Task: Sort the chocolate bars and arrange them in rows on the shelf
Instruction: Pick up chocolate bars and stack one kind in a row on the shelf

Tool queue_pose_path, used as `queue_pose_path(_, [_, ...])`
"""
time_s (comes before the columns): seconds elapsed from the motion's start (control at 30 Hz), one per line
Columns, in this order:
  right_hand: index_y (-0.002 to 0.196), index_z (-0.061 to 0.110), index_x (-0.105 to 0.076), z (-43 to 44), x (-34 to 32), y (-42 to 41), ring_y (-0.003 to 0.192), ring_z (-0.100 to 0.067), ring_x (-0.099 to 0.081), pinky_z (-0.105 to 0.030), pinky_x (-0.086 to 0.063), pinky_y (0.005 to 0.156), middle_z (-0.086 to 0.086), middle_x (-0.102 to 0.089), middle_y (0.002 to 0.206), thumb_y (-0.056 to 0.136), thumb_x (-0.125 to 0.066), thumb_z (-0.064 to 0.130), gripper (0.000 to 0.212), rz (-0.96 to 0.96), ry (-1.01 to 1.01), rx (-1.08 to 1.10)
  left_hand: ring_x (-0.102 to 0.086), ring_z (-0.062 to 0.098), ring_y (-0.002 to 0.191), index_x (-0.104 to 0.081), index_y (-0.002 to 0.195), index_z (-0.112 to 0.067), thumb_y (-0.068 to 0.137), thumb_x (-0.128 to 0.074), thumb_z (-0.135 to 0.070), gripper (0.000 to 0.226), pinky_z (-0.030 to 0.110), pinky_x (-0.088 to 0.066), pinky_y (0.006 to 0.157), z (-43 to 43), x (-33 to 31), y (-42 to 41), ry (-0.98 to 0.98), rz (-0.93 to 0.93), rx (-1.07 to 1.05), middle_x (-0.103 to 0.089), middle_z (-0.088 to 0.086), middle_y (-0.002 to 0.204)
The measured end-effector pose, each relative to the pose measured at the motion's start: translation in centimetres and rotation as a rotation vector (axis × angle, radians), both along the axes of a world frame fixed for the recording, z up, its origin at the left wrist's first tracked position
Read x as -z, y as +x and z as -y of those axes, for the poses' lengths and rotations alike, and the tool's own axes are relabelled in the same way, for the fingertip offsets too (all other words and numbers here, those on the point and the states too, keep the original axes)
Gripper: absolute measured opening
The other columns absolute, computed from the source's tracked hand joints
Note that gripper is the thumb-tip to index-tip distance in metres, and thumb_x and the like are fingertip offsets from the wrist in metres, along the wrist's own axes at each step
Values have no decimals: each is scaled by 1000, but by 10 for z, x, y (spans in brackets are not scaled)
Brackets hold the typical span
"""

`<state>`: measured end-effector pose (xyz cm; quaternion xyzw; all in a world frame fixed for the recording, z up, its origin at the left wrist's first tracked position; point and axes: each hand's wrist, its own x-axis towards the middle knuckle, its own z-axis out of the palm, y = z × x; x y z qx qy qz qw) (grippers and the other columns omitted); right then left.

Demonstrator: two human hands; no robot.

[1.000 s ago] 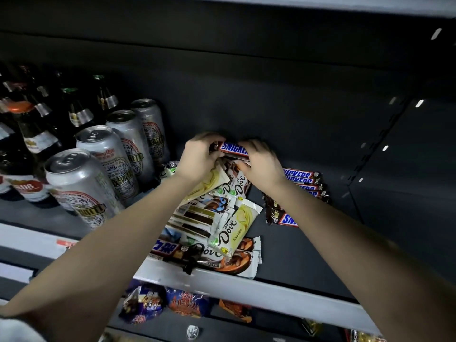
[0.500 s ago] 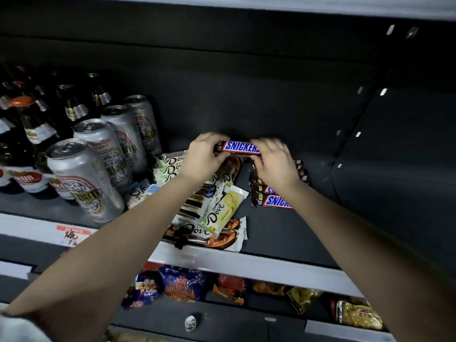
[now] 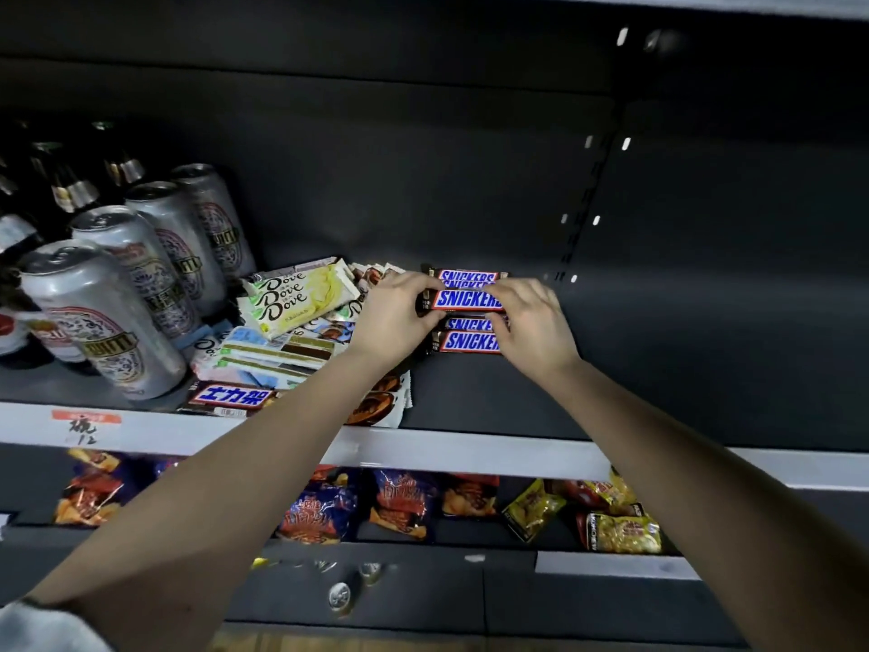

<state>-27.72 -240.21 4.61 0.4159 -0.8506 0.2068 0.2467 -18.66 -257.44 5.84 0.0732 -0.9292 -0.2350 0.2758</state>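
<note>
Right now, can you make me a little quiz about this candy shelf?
1. True or false: the left hand and the right hand are holding the same Snickers bar.
2. What stands to the left of the Dove bars? A) cans B) milk cartons C) glass jars
3. Fill in: the snack bags lie on the shelf ____ the chocolate.

Key: 1 true; 2 A; 3 below.
</note>
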Motion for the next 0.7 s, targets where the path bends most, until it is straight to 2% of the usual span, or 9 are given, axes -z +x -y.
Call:
queue_pose_path(0.27, [113,8,-64,-27,23,13,103,-29,-58,-41,-42,95,-8,-65,108,77,-70,10,36,12,41,24,-54,22,105,-65,110,-23,77,-72,-25,34,33,-43,91,-25,21,7,10,81,-17,-65,-1,114])
queue_pose_path(0.53, [108,8,-64,-35,35,14,94,-30,-60,-44,-46,87,-10,-62,104,74,-75,13,37,-11,169,40,-50,23,105,-62,112,-20,81,-69,-26,32,32,-40,84,-34,39,11,-118,97,2,-61,0,114])
queue_pose_path(0.7, [113,12,-62,-36,37,13,102,-30,-56,-44,-41,92,-9,-59,112,79,-72,25,38,12,174,45,-49,23,103,-62,107,-17,77,-69,-24,32,30,-39,84,-34,41,12,-138,102,-8,-57,2,114])
